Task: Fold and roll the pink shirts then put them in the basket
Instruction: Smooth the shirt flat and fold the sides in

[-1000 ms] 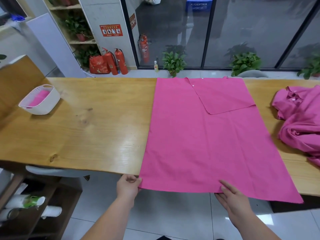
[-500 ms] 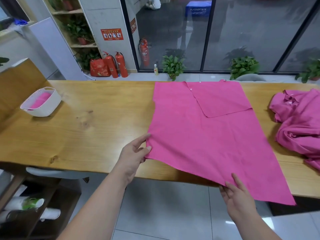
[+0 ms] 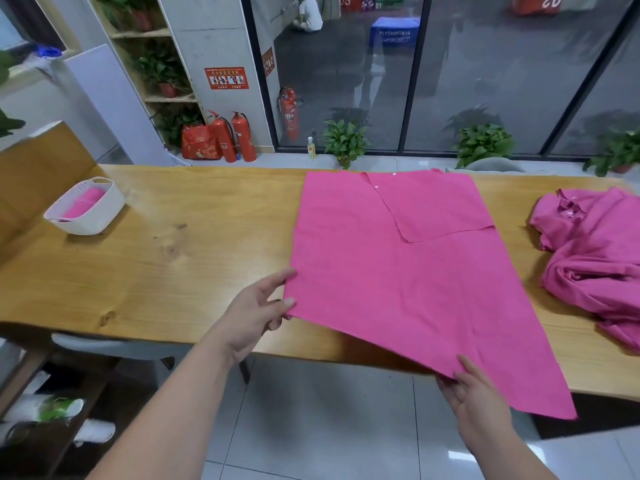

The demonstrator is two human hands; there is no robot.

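A pink shirt [image 3: 398, 271] lies spread on the wooden table [image 3: 173, 265], its sleeve folded in near the collar. My left hand [image 3: 258, 311] pinches the shirt's lower left corner and holds it lifted over the tabletop. My right hand [image 3: 474, 393] pinches the bottom hem at the table's near edge; the hem's right corner hangs over the edge. A white basket [image 3: 100, 216] at the far left holds a rolled pink shirt [image 3: 85, 202].
A crumpled heap of pink shirts [image 3: 595, 251] lies at the table's right end. A low shelf with rolls [image 3: 52, 414] stands under the table's left side. Potted plants [image 3: 346, 140] and fire extinguishers [image 3: 232, 136] line the far floor by the glass wall.
My left hand has lifted the shirt's lower left corner from the table's near edge and carried it forward over the tabletop. My right hand stays on the bottom hem.
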